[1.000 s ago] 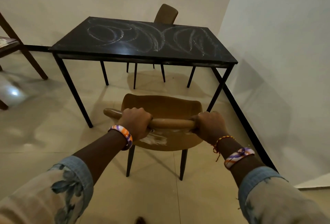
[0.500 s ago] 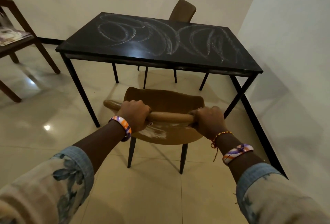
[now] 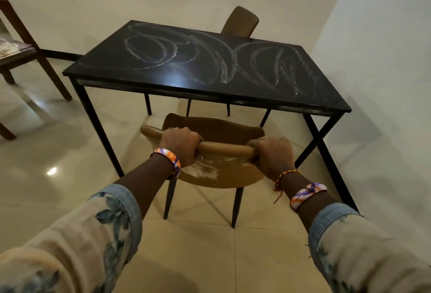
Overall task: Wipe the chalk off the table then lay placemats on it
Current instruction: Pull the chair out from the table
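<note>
A black rectangular table [image 3: 112,68] stands ahead of me, its top covered with looping white chalk marks [image 3: 210,59]. In front of its near edge is a brown chair [image 3: 217,129] with its back towards me. My left hand [image 3: 180,146] and my right hand [image 3: 272,155] both grip the top rail of the chair's back, the left near the rail's left end and the right near its right end. White smears show on the chair's back just below my hands. No cloth and no placemat is in view.
A second brown chair [image 3: 240,22] sits behind the table's far side. A dark wooden chair [image 3: 21,54] with something lying on its seat stands at the left edge. A white wall [image 3: 384,71] runs close along the table's right side. The floor is glossy beige tile.
The view has shifted, so the table now appears nearer and further right. Both hands keep the same grip on the chair's top rail.
</note>
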